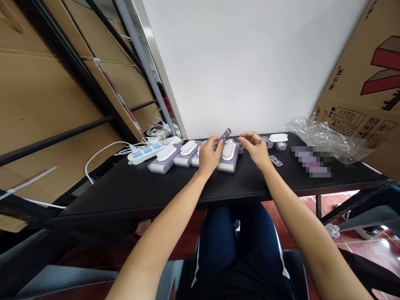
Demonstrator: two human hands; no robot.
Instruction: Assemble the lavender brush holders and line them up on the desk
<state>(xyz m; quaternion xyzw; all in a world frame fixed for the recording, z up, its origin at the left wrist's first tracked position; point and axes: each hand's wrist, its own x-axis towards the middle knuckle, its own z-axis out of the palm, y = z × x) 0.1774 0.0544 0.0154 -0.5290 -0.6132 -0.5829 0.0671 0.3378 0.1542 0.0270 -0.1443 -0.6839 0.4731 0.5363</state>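
Above the black table, my left hand (210, 156) is closed on a small purple plastic part (225, 133), held tilted between thumb and fingers. A thin, dark wire coil spring (231, 141) runs from beside that part into my right hand (256, 151). The right thumb and fingers pinch the spring, and more coils show past the fingers. Just under the hands lies a purple device with a white oval pad (229, 152). Several similar devices (165, 158) lie in a row to the left, one partly covered by my left hand. A flat purple cut-out plate (276, 161) lies right of my right hand.
A white power strip (145, 153) with tangled cables sits at the table's left. Another white-topped purple piece (278, 138) is at the back right, near crumpled clear plastic (331, 139). A pixelated purple item (312, 161) lies at right. A large cardboard box (362, 108) stands behind.
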